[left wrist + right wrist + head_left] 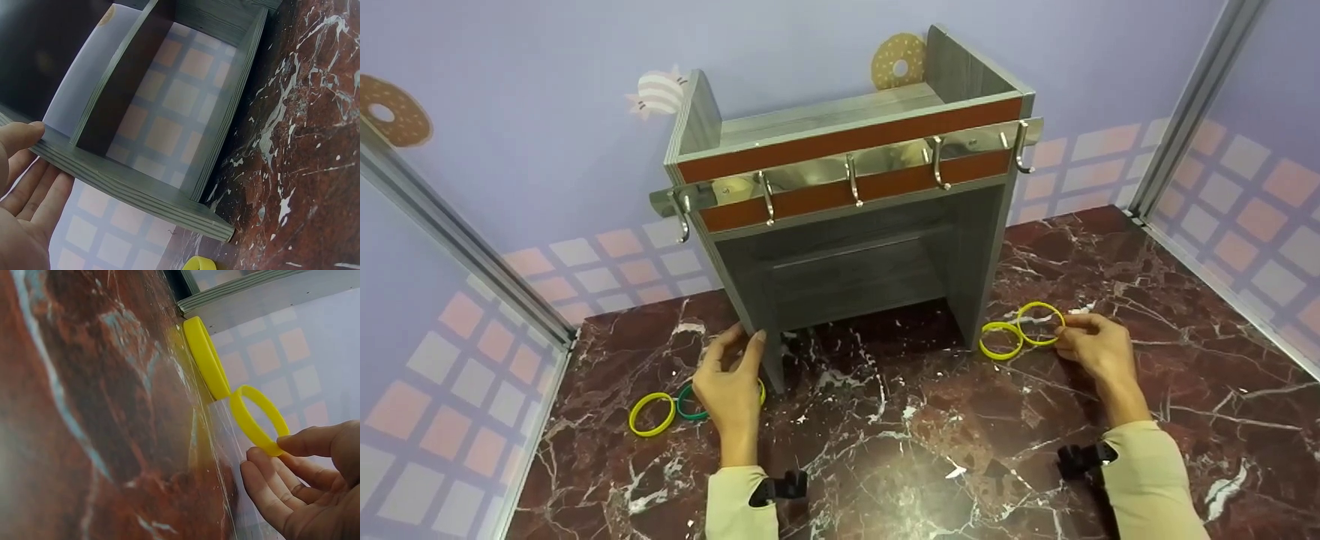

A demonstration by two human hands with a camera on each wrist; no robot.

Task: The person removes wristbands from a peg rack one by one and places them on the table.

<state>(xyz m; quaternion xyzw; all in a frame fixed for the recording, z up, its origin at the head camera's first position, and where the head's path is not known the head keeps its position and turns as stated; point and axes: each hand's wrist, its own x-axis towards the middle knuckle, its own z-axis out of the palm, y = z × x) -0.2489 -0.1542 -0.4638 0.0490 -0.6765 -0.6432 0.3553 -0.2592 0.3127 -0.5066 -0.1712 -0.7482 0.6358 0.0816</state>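
Observation:
My right hand pinches a yellow wristband between thumb and fingers, at the right of the grey shelf. A second yellow wristband lies on the table beside the shelf's right panel, overlapping the held one in the head view. On the other side, my left hand grips the lower left panel of the shelf, thumb on one face and fingers on the other. Near that hand lie a yellow band and a green band; another yellow band is mostly hidden behind the hand.
A metal rail with several hooks crosses the shelf's front above an open compartment. The shelf stands on a dark red marbled table. Patterned lilac walls rise behind and at both sides.

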